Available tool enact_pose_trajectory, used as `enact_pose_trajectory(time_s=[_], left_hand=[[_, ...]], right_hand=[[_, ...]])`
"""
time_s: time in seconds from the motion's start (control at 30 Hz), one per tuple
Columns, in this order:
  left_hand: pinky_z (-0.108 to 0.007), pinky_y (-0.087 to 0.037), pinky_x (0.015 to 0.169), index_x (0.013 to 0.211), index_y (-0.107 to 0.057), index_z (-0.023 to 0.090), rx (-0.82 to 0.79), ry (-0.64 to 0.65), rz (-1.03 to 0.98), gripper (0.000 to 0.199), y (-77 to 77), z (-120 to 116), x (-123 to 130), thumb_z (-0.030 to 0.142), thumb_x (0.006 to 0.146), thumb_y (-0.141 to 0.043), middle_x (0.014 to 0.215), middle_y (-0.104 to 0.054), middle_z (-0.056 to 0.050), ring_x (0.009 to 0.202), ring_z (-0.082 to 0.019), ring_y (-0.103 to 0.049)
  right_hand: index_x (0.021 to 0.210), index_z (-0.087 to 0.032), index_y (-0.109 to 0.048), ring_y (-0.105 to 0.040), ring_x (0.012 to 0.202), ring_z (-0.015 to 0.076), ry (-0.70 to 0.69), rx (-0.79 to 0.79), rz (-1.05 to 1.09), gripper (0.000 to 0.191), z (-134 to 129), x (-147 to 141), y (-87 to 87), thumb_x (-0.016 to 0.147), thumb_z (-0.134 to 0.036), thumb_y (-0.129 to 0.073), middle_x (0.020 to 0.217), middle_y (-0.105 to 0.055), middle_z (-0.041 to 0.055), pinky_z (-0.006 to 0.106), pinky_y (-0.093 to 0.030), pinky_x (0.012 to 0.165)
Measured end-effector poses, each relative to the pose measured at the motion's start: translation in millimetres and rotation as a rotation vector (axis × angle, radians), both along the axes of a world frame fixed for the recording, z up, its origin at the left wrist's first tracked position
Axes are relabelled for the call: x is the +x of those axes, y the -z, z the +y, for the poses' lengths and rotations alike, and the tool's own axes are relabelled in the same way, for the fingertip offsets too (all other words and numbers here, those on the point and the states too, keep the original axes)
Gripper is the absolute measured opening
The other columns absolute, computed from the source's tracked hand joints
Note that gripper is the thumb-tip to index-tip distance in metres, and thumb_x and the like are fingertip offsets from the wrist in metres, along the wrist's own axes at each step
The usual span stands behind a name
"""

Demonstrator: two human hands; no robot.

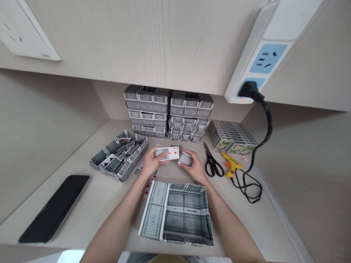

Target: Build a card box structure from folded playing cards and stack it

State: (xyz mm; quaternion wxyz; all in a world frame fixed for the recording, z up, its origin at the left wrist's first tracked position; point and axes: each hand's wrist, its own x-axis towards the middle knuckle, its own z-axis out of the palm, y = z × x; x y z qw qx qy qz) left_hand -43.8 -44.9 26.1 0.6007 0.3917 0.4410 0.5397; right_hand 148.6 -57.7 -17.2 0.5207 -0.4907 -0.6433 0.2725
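Note:
My left hand (151, 161) is closed on playing cards (173, 153); a patterned back lies under the thumb and a red diamond face sticks out to the right. A hand's breadth away, my right hand (195, 167) pinches a playing card with a grey patterned back (185, 159), which looks bent or folded. Between my forearms stands an open box made of cards (153, 215), with a flap on its left side. Loose cards with red hearts (147, 190) lie partly hidden under my left forearm. Another card lies on the table just behind my hands.
A card-built tray (127, 171) of loose cards stands left. Stacked card boxes (148, 106) rise at the back, beside packed card decks (233, 137). Black scissors (214, 166) and a yellow glue gun (232, 164) with a looped cord lie right. A black flat case (55, 208) lies front left.

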Motion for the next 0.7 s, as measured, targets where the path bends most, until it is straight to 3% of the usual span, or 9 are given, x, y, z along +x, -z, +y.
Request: enact_pose_trajectory(time_s=[0.23,0.4,0.53,0.7], left_hand=[[-0.028,-0.054,0.049,0.088,-0.051,0.015,-0.048,0.170,0.091,0.038,2.0,-3.5,3.9,0.034,0.061,-0.070,0.083,-0.066,-0.004,0.065,-0.017,-0.064],[-0.015,-0.031,0.026,0.082,-0.047,0.015,0.027,0.243,0.226,0.033,4.8,-3.0,0.1,0.042,0.069,-0.061,0.053,-0.062,0.000,0.029,-0.010,-0.050],[-0.015,-0.025,0.024,0.079,-0.045,0.016,0.073,0.281,0.255,0.032,3.2,-3.1,-3.1,0.044,0.072,-0.057,0.043,-0.058,0.003,0.021,-0.006,-0.038],[-0.015,-0.023,0.023,0.087,-0.047,0.016,0.097,0.306,0.314,0.031,-4.7,-4.1,-8.8,0.043,0.073,-0.056,0.039,-0.054,0.006,0.020,-0.006,-0.035]], right_hand=[[0.119,-0.023,-0.043,-0.049,0.103,0.0222,-0.007,0.013,-0.024,0.066,-2.9,-1.4,-2.1,0.060,-0.031,-0.072,0.110,-0.050,0.0074,0.038,-0.038,0.092],[0.113,-0.023,-0.049,-0.050,0.104,0.0223,-0.088,0.016,-0.083,0.057,-6.7,-3.1,-10.8,0.062,-0.031,-0.071,0.110,-0.053,0.0073,0.038,-0.038,0.092],[0.112,-0.023,-0.051,-0.051,0.103,0.0220,-0.126,0.012,-0.061,0.057,-8.9,-4.3,-15.1,0.060,-0.033,-0.073,0.110,-0.055,0.0066,0.037,-0.039,0.091],[0.114,-0.022,-0.050,-0.052,0.105,0.0214,-0.163,0.006,-0.047,0.058,-10.7,-6.3,-16.5,0.060,-0.032,-0.072,0.113,-0.055,0.0068,0.037,-0.038,0.093]])
